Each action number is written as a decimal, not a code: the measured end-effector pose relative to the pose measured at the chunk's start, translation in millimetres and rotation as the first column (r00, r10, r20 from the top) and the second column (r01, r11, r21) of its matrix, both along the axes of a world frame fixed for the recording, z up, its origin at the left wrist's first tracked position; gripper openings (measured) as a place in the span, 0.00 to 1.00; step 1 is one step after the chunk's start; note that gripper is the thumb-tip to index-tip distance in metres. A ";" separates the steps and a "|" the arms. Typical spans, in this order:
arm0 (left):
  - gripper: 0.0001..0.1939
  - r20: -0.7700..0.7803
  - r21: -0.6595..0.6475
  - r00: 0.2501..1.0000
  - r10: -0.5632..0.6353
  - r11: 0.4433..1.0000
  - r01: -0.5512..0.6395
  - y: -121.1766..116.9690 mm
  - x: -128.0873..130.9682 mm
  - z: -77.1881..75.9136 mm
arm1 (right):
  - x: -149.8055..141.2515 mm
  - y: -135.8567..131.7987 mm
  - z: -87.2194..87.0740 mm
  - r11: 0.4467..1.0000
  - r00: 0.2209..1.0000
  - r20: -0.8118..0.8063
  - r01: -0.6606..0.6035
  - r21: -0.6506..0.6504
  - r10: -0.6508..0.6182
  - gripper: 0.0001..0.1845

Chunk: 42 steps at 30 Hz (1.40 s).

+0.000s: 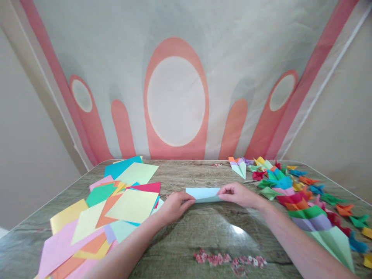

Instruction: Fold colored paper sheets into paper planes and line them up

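A light blue sheet of paper, folded into a long narrow shape, lies in the middle of the table between my hands. My left hand pinches its left end, thumb and fingers closed together. At the right end, my right hand grips the paper between thumb and curled fingers. The near edge of the paper looks slightly raised. How many layers it has, I cannot tell.
Loose coloured paper sheets are heaped on the left. Folded paper planes and many small folded paper figures cover the right side. The wood-patterned table ends at a printed backdrop.
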State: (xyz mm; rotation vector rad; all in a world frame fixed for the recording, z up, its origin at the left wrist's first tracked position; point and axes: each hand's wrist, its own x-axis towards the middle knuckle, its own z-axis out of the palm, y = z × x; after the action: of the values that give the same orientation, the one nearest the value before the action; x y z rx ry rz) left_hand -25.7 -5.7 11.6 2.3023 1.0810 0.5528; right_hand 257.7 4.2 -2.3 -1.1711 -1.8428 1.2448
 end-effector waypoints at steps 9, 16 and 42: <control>0.17 -0.032 0.016 0.990 0.135 0.991 -0.135 3.2 13.3 1.6 | 3.2 3.8 -6.0 0.983 0.983 0.149 0.082 0.161 -0.107 0.14; 0.14 -0.134 0.268 0.982 0.132 0.959 -0.092 -4.6 25.4 9.5 | -9.5 5.5 -17.4 0.899 0.947 0.221 0.123 0.420 -0.233 0.12; 0.31 -0.393 0.301 0.919 0.030 0.949 0.098 -28.4 46.9 -11.3 | -5.9 10.3 -23.4 0.929 0.909 0.345 0.102 0.357 -0.233 0.12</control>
State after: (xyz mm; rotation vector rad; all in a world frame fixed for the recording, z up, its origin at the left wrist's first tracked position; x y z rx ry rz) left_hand 21.2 -34.1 0.3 2.7941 1.2001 0.2629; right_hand 251.9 14.5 -25.7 -1.4146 -2.0721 0.6002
